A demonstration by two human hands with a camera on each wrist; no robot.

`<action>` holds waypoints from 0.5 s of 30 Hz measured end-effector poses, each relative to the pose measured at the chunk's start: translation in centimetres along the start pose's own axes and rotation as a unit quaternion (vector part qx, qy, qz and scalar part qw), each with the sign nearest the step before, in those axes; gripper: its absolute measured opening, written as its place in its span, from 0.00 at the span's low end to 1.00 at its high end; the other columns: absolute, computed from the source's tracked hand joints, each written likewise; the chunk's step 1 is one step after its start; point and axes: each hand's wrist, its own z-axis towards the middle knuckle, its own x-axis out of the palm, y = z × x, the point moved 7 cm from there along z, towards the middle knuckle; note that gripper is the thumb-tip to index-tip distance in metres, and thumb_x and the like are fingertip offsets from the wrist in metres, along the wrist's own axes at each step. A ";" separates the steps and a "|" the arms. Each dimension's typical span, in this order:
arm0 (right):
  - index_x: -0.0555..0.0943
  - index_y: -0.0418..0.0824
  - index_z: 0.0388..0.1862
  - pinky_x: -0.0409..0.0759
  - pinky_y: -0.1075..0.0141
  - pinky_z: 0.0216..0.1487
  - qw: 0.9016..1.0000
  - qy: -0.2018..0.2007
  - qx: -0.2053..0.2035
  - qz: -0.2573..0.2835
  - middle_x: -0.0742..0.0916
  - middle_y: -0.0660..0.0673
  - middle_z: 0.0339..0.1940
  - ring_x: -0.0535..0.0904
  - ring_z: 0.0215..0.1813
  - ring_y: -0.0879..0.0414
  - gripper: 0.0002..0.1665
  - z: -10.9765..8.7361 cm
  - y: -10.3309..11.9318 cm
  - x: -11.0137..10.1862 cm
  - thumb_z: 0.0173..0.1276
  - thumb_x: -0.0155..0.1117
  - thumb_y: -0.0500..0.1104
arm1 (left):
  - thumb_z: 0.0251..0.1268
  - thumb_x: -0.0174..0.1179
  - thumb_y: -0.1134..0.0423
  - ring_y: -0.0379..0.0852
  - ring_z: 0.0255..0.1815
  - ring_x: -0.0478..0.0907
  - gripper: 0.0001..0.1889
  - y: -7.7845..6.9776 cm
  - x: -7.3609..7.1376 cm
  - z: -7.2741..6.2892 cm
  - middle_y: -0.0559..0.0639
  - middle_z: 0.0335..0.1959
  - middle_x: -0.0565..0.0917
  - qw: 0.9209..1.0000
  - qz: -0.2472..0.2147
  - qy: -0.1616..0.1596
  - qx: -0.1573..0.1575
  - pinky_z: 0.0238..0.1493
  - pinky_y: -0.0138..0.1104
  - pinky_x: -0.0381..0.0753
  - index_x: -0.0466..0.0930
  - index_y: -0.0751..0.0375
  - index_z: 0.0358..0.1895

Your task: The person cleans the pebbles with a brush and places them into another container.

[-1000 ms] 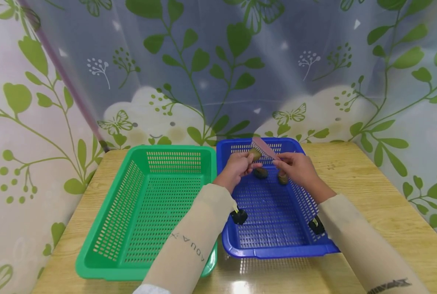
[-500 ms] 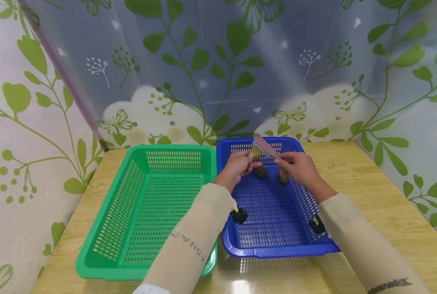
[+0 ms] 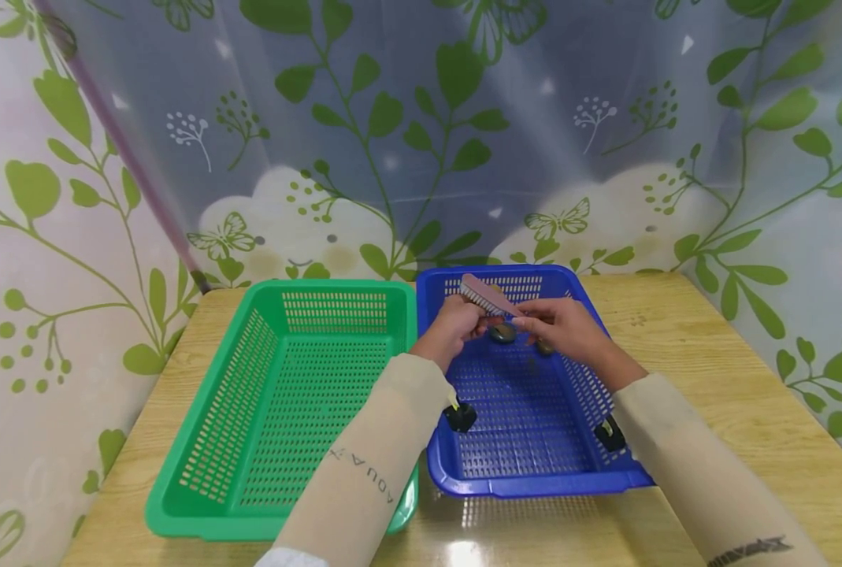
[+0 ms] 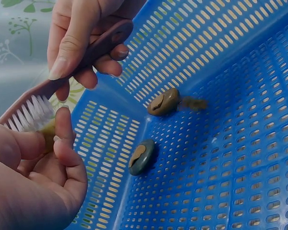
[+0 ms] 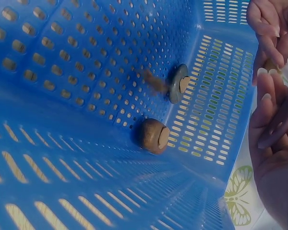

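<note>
Green-leaf-print curtain [image 3: 421, 142] across the far side, wrapping left and right. Below it, wood-grain table [image 3: 683, 354]. On the left half, green basket [image 3: 215, 526] with slotted walls. Just beside it on the right, blue basket [image 3: 534, 486], same slotted style, slightly smaller. Beige sleeves [image 3: 364, 449] reaching in from the near side, black wrist mounts [image 3: 461, 416] at the cuffs. Left hand [image 3: 456, 324] over the far left of the blue basket, fingers curled, pinching a yellow-brown piece [image 4: 49, 136]; mostly covered by fingers and bristles, so can't tell full shape. Right hand [image 3: 565, 324] to the right of it, thumb and fingers closed on the handle of a pink brush [image 3: 490, 293]. Brush slanted over the left hand, white bristles down at the piece; can't tell if touching. On the blue floor, far end: grey-green stone [image 4: 143, 157] left, brown stone [image 4: 165, 103] right, well apart, each with a flat tan patch. Near both, small brown scrap [image 4: 194, 103], blurred; can't tell if airborne or landed.
</note>
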 end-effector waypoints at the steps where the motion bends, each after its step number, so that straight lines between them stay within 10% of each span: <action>1: 0.80 0.34 0.58 0.82 0.61 0.33 1.000 0.001 -0.001 0.002 0.88 0.36 0.40 0.85 0.34 0.46 0.21 0.0 0.0 0.0 0.73 0.59 0.47 | 0.70 0.49 0.74 0.37 0.18 0.70 0.16 0.0 0.0 0.0 0.64 0.43 0.86 1.000 0.000 -0.001 -0.001 0.21 0.25 0.69 0.78 0.68 0.58; 15: 0.82 0.35 0.55 0.79 0.62 0.29 0.999 -0.020 0.021 -0.015 0.88 0.38 0.37 0.85 0.34 0.45 0.20 0.0 -0.4 -0.5 0.73 0.59 0.47 | 0.76 0.46 0.69 0.36 0.22 0.75 0.17 0.0 0.1 -0.1 0.61 0.48 0.85 1.000 0.014 0.014 -0.006 0.23 0.25 0.68 0.75 0.63 0.63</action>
